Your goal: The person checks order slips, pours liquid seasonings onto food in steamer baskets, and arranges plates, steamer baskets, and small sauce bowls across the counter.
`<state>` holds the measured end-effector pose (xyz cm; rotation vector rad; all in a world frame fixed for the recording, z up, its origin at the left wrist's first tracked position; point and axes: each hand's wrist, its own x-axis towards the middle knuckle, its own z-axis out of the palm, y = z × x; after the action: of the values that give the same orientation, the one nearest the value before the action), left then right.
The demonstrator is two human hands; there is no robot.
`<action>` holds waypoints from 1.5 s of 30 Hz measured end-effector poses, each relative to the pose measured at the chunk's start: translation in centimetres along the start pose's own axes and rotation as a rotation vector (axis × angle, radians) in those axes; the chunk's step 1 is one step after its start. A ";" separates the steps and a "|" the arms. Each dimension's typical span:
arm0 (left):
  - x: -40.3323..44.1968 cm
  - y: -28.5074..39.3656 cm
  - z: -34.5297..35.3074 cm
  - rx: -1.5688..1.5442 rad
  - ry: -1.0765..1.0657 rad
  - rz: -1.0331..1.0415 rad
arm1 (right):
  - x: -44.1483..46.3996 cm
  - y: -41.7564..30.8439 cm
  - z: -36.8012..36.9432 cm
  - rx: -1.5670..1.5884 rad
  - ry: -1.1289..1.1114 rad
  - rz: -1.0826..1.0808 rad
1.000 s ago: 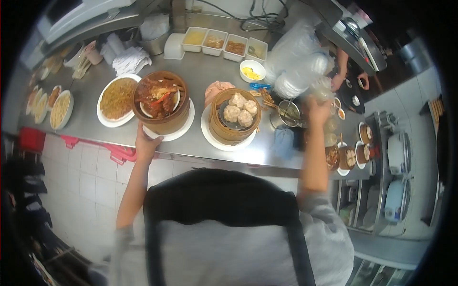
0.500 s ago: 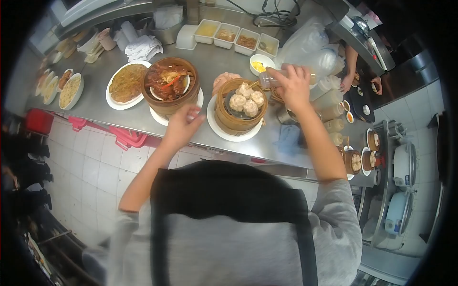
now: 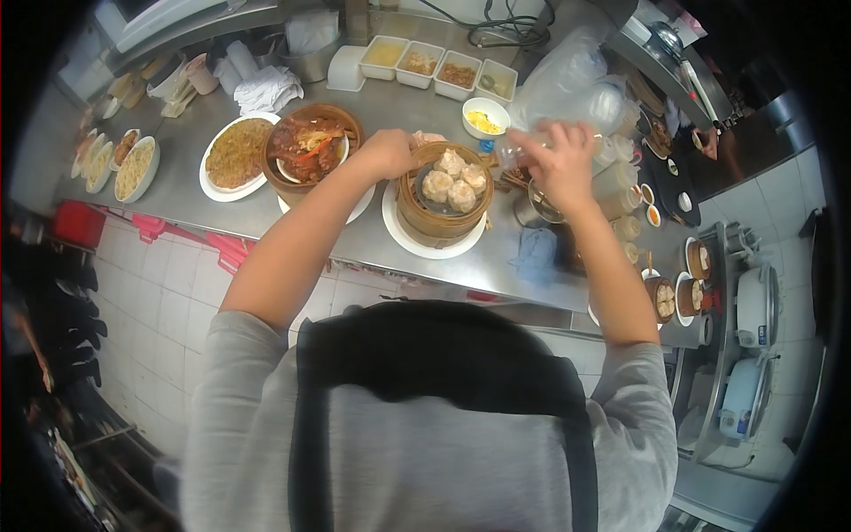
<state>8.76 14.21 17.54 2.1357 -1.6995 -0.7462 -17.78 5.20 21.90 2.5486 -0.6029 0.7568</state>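
Observation:
A bamboo steamer [image 3: 434, 226] with several pale dumplings [image 3: 455, 182] stands on a white plate [image 3: 396, 232] on the steel counter. My left hand [image 3: 390, 154] is closed at the steamer's upper left rim, by a pinkish cloth [image 3: 429, 138]; what its fingers grip is hidden. Right of the steamer, my right hand [image 3: 561, 160] is wrapped round a small clear bottle [image 3: 511, 152], which lies tilted with its tip toward the dumplings. Left of my left hand, a second steamer [image 3: 312, 146] holds dark reddish food in a white bowl.
An oval plate of brownish food [image 3: 238, 153] lies at left, with noodle bowls [image 3: 136, 168] beyond. White tubs [image 3: 457, 78] line the back. Squeeze bottles [image 3: 618, 188], plastic bags [image 3: 567, 84] and a metal pot [image 3: 534, 209] stand right. Another person's hand [image 3: 706, 142] shows at far right.
My left hand has moved right and up, from beside the reddish-food steamer to the dumpling steamer's rim. My right hand, holding the bottle, has shifted slightly right, away from the dumplings.

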 end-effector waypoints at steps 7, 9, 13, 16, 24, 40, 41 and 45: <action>0.4 0.4 -0.7 -0.184 -0.089 -0.078 | 1.5 -0.9 1.9 -0.011 0.019 0.067; 0.2 0.5 -0.6 -0.177 -0.081 -0.062 | 1.7 -1.4 2.2 -0.022 0.002 0.023; 0.3 0.2 -0.4 -0.169 -0.042 -0.045 | 0.6 -0.9 1.1 0.010 0.020 0.132; 0.4 0.1 -0.3 -0.195 -0.026 -0.047 | -1.3 -0.3 0.5 -0.081 -0.089 0.132; 1.1 0.5 -7.3 -0.207 0.064 0.041 | -2.8 -0.9 -2.9 0.158 -0.047 0.543; 0.1 -1.1 -15.8 -0.314 0.071 0.001 | -4.6 -5.4 1.7 -0.010 -0.220 0.149; 0.2 -1.2 -15.7 -0.313 0.062 0.000 | -4.0 -5.2 1.7 -0.039 -0.201 0.147; 0.0 -1.4 -15.5 -0.319 0.044 -0.008 | -2.4 -4.8 3.2 -0.052 -0.205 0.142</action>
<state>18.77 13.36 29.37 1.9247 -1.4399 -0.8982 -15.85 8.23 16.81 2.5748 -0.8656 0.5206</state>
